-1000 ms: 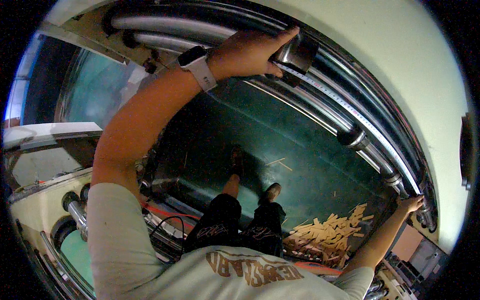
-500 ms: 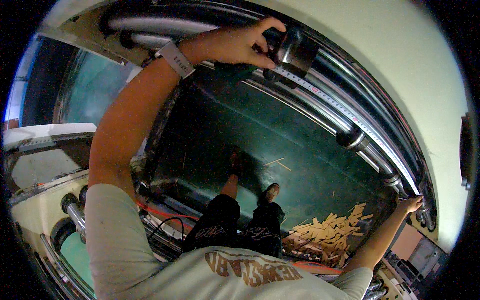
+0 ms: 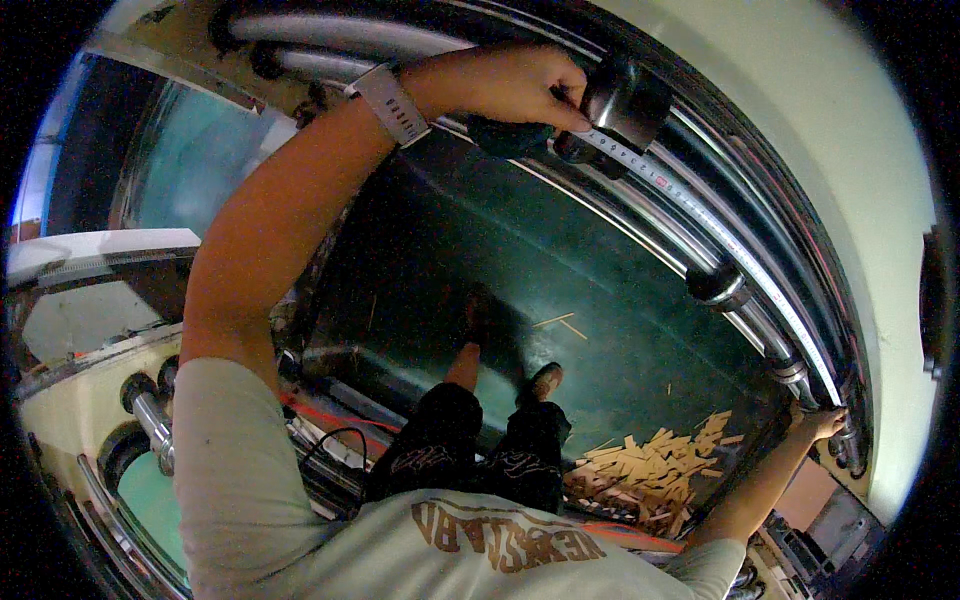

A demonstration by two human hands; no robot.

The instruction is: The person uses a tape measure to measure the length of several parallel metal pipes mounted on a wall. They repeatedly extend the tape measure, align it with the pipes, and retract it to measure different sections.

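Note:
My left hand, with a pale-banded watch on the wrist, is raised at the top and grips the dark case of a tape measure beside a dark metal pipe fitting. The white tape blade runs from there along the shiny metal pipes down to the lower right. There my right hand holds the blade's end against the pipes, arm stretched out.
A dark green floor lies below, with my feet on it and a heap of light wooden scraps on the right. A cream curved wall runs behind the pipes. Pale machine parts and cylinders sit at the left.
My left hand has closed more tightly on the tape case and shifted slightly along the pipe by the fitting. My right hand has stayed at the tape's end.

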